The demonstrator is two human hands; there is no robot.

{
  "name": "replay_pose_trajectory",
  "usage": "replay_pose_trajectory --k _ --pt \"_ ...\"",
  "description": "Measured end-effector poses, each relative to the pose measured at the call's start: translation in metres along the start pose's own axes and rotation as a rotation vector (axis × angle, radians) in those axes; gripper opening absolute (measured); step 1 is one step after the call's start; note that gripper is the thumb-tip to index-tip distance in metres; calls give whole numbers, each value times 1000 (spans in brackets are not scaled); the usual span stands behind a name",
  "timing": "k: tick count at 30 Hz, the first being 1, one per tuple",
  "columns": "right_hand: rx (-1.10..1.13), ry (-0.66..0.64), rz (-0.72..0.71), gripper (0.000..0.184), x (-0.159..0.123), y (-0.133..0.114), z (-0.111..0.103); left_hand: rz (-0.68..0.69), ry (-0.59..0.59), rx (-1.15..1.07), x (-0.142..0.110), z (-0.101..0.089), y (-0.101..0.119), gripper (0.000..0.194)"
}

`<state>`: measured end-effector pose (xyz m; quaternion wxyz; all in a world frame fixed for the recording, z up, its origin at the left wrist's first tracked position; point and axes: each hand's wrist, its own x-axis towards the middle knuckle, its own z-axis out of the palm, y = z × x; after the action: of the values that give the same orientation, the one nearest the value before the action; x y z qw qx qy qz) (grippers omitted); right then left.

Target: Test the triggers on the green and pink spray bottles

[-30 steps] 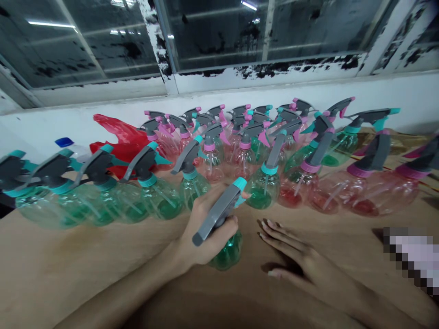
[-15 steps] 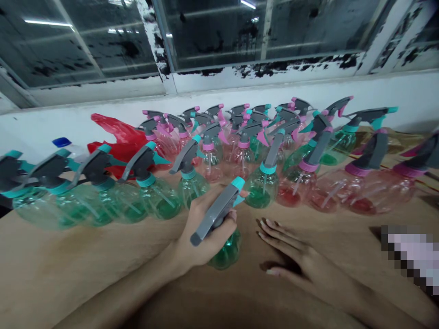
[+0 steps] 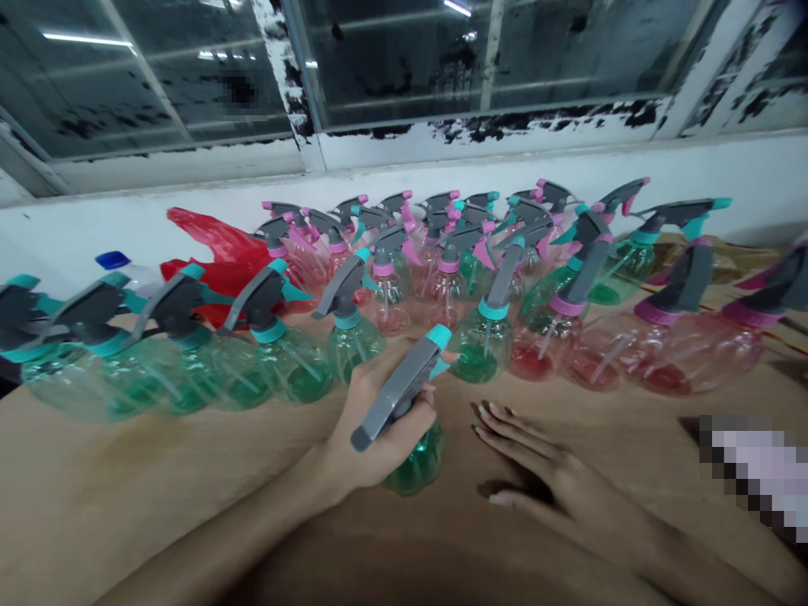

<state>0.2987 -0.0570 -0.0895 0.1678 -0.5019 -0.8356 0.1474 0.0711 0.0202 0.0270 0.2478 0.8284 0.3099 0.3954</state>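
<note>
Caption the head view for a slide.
Left hand grips a green spray bottle, right hand open beside it, with green bottles and pink bottles lined up behind on the table.

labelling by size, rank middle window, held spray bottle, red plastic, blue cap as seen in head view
1. Middle window
2. Held spray bottle and red plastic: unsure; bottle nearer, partly hidden by left hand
3. Blue cap

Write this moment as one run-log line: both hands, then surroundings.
left hand: gripping green spray bottle | right hand: open, palm down at table | around: other spray bottles beyond hands, red bag
</note>
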Motion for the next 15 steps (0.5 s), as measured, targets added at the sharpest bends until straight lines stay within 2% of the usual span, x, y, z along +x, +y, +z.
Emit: replay_pose_trajectory --k 3,9,15 --pt "20 20 1 59 1 -1 0 11 -11 12 0 -1 -1 22" --pt "11 3 15 59 2 -3 -2 -28 -39 46 1 -2 -1 8" --pt "22 -13 25 59 1 -3 -2 -10 -49 12 4 -4 2 9"
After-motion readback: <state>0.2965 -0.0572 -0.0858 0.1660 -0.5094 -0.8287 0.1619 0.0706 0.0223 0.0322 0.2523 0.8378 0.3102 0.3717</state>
